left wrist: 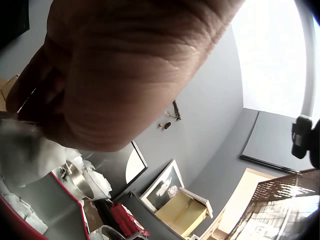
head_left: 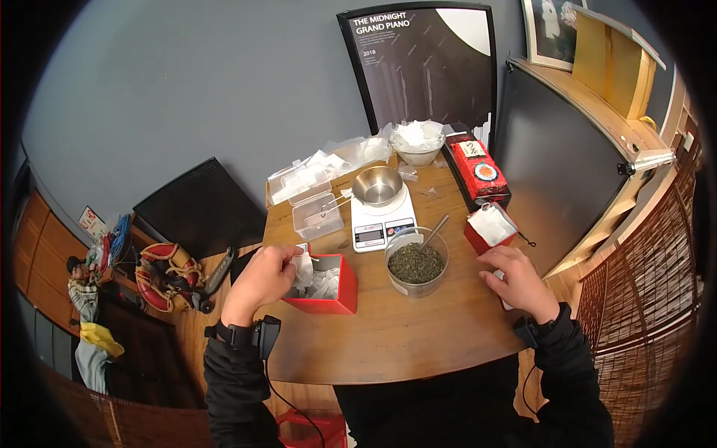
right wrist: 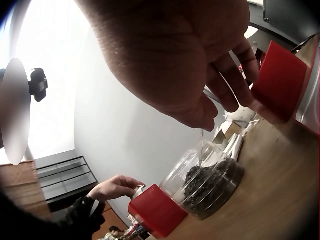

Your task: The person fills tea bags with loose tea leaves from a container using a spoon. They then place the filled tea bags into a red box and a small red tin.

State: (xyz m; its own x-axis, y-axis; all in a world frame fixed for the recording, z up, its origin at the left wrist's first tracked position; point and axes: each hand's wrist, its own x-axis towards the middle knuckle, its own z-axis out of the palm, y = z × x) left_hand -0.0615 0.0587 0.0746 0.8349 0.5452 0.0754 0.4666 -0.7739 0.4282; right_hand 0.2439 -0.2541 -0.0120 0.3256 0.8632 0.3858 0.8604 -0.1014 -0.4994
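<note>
My left hand pinches a small white pouch, like a tea bag, over a red box holding several more white pouches. In the left wrist view this pouch is blurred above the box's grey inside. My right hand holds nothing, its fingers loosely bent beside a smaller red box filled with white pouches. A pale-edged flat thing lies partly hidden under that hand. Between the hands stands a clear tub of dried green leaves with a metal spoon in it.
Behind the tub is a white kitchen scale carrying a metal bowl. An open clear plastic case lies left of it. At the back are a bowl of white pouches and a red packet. The wooden table's front edge is near me.
</note>
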